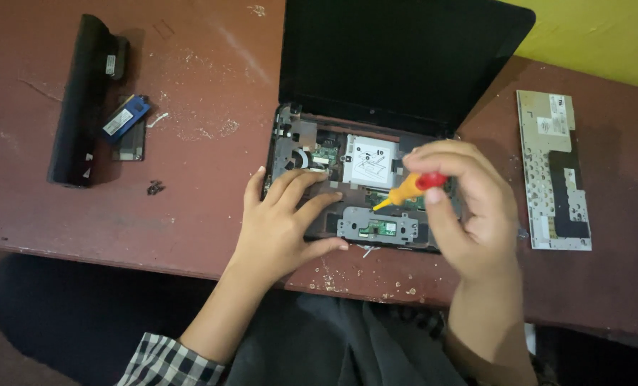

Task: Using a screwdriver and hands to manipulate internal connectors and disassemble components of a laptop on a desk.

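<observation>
— Where's the laptop [376,143]?

— Open on the brown table [212,78], keyboard off, boards bare.

— The right hand [469,207]?

— Its grip is closed around a small yellow and red screwdriver [408,188], tip angled down into the base.

— And the left hand [283,221]?

— Flat, fingers spread, pressing on the laptop's front left corner, holding nothing.

— Around it?

— The removed keyboard [555,171] lies face down on the right; a black battery [83,100] lies far left.

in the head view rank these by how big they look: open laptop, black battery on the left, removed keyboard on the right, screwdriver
1. open laptop
2. battery and keyboard: look alike, too close to rank
3. screwdriver, partly hidden in the right hand
</observation>
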